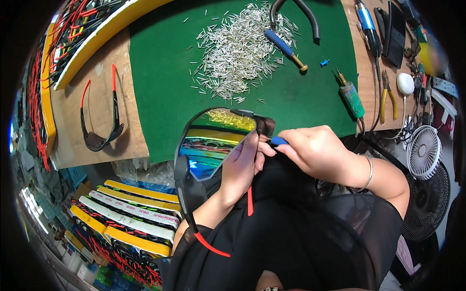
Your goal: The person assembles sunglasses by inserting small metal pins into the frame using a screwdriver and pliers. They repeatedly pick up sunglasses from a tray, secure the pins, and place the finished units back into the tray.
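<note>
Close to my body, my left hand (237,170) is closed on wraparound sunglasses (208,143) with a mirrored lens and black temples tipped in red. Yellow, blue and green reflections show in the lens. A small blue-handled screwdriver (278,140) is pinched in my right hand (315,151); its thin shaft points left at the frame's hinge end by my left fingertips. Whether its tip touches a screw is hidden by the fingers. Ahead on the green mat (160,92) lies a heap of small silver metal pins (238,53).
Another pair of sunglasses (99,138) lies at left on the wooden table (68,109). Yellow-edged trays (141,240) of glasses stack below it. On the right lie a second blue-handled tool (281,43), a green-handled soldering-iron-like tool (350,97), yellow pliers (388,97) and a white fan (423,153).
</note>
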Tool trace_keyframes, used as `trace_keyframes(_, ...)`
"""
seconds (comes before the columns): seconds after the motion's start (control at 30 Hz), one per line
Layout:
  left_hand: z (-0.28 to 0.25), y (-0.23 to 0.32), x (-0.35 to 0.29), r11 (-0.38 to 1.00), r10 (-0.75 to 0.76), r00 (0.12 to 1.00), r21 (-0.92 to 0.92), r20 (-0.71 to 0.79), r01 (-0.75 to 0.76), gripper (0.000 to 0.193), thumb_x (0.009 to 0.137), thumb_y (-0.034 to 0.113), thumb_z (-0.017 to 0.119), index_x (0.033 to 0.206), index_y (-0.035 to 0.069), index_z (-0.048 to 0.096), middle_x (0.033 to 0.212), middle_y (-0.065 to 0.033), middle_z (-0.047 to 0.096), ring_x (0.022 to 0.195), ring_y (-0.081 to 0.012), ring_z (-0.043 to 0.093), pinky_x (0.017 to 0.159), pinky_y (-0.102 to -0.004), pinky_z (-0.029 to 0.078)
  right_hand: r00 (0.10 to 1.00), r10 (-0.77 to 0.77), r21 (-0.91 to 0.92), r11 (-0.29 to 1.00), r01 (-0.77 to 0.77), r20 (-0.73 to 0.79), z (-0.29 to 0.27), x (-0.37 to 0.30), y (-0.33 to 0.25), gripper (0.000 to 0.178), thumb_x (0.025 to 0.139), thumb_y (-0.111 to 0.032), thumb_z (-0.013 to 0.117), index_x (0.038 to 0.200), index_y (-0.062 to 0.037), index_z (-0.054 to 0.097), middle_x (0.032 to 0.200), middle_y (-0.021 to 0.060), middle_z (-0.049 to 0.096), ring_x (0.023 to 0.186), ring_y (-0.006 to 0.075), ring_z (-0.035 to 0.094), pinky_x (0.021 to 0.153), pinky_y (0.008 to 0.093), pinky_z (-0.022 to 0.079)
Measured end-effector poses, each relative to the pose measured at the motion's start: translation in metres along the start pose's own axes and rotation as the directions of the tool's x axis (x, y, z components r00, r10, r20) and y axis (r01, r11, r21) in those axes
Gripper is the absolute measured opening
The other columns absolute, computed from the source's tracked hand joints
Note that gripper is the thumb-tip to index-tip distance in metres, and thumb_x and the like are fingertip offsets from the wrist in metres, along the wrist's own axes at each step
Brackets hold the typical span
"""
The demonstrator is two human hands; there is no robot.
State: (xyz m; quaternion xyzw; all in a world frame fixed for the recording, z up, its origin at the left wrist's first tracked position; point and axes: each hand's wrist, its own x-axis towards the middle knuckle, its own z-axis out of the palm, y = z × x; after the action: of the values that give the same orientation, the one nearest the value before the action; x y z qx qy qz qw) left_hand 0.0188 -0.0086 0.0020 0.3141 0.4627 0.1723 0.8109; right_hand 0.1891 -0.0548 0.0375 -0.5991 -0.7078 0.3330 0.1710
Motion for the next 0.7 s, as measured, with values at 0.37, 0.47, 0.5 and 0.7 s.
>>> trace_keyframes(0.37,0.000,0.001,0.003,1.000,0.019,0.999,0.017,-0.031,-0.018,0.031,0.096,0.025,0.037,0.086,0.000,0.052,0.065,-0.0055,0.058,0.042,-0.0035,0.039,0.038,-0.0166,0.029,0.738,0.415,0.493,0.557,-0.669,0.532,-0.020,0.022,-0.005,0.030,0.091,-0.024,0.046,0.079,-0.0005,0.060,0.059,0.0018,0.060,0.055,0.0063,0.051,0.049,0.0232,0.038)
trace_keyframes(0.47,0.001,0.004,0.002,1.000,0.005,0.999,-0.019,-0.044,-0.006,0.032,0.096,0.026,0.037,0.086,-0.001,0.051,0.064,-0.0056,0.057,0.041,-0.0037,0.038,0.038,-0.0168,0.029,0.964,0.218,0.261,0.932,-0.252,0.150,0.002,0.011,0.002,0.021,0.088,-0.020,0.049,0.082,-0.0023,0.059,0.057,0.0021,0.056,0.047,0.0110,0.049,0.045,0.0248,0.041)
trace_keyframes(0.5,-0.001,0.002,0.003,1.000,0.011,1.000,-0.010,-0.022,-0.012,0.032,0.096,0.026,0.036,0.087,-0.001,0.051,0.063,-0.0057,0.057,0.041,-0.0038,0.037,0.038,-0.0170,0.028,1.000,0.026,0.044,0.999,-0.026,-0.016,0.008,0.007,0.003,0.020,0.088,-0.019,0.049,0.083,-0.0027,0.059,0.056,0.0022,0.054,0.046,0.0118,0.048,0.044,0.0253,0.041)
trace_keyframes(0.7,-0.001,0.003,0.004,1.000,0.001,1.000,-0.019,-0.013,-0.002,0.032,0.096,0.027,0.037,0.086,-0.001,0.051,0.064,-0.0061,0.057,0.041,-0.0041,0.038,0.038,-0.0171,0.029,0.938,-0.315,-0.367,0.897,0.245,-0.144,0.007,0.005,0.006,0.013,0.075,-0.014,0.057,0.081,-0.0020,0.056,0.059,0.0054,0.046,0.050,0.0205,0.054,0.043,0.0274,0.045)
